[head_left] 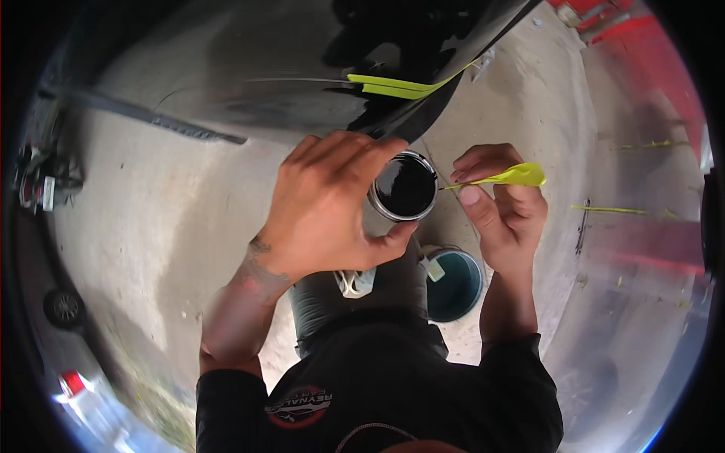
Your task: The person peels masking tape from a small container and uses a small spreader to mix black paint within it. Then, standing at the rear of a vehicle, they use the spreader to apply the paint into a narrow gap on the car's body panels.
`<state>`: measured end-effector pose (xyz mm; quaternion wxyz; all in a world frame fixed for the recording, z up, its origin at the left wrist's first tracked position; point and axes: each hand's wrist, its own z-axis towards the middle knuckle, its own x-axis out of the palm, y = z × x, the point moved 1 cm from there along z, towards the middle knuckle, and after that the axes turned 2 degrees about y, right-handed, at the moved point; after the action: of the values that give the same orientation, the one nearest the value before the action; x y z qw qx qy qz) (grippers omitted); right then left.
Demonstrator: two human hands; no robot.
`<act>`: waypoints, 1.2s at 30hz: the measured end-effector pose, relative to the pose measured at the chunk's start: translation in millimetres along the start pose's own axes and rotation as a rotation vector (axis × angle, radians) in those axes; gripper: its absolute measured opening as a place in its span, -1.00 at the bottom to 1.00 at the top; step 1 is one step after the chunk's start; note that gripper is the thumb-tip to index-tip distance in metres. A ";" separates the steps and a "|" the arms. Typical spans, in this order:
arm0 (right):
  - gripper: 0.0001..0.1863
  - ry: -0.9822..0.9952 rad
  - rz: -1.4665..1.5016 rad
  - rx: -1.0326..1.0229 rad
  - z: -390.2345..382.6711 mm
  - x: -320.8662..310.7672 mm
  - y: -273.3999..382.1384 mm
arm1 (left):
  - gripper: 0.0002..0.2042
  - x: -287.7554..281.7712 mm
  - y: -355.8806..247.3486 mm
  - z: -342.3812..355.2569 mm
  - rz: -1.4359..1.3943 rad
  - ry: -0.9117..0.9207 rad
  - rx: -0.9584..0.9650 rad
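My left hand [325, 200] is wrapped round a small round can [405, 186] with a silvery rim, fingers over its far side and thumb at its near side. Glossy black liquid, like paint, fills the open can. Just right of it, my right hand [502, 204] pinches a thin yellow-green strip-like stick [502, 178]. That stick has a broad rounded end and narrows to a dark tip close to the can's rim; touching or apart, I cannot tell. Beyond both hands, yellow-green tape [396, 86] runs along the glossy black car panel [279, 53].
Between my arms, low down, stands a round bucket [477, 283] with a teal inside. A pale crumpled item [355, 283] shows by my lap. At the left are a dark wheel [64, 308] and a red light [72, 383]. Yellow-green strips [608, 209] lie at the right.
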<state>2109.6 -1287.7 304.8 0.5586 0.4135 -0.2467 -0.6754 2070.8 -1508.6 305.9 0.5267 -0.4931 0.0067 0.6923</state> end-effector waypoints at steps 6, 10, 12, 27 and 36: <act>-0.83 -0.063 0.006 -0.164 0.7 0.8 -62.3 | -0.36 27.0 56.3 18.2 -0.024 0.062 0.181; -0.83 -0.054 -0.012 -0.200 -4.8 6.9 -92.1 | -0.37 40.9 77.5 16.8 -0.020 0.043 0.290; -0.83 -0.029 -0.053 -0.219 -2.9 8.8 -100.3 | -0.37 48.4 84.6 17.6 0.006 0.006 0.373; -0.94 0.054 0.135 -0.041 18.1 8.2 -95.1 | -0.36 48.0 95.2 26.7 0.010 -0.062 0.370; -0.92 -0.124 0.098 -0.131 20.8 3.8 -110.8 | -0.32 41.1 94.4 31.3 -0.032 0.022 0.287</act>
<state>2031.1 -1265.8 226.8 0.6007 0.3210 -0.2560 -0.6860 1981.8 -1504.3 245.5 0.6028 -0.4202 0.1033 0.6703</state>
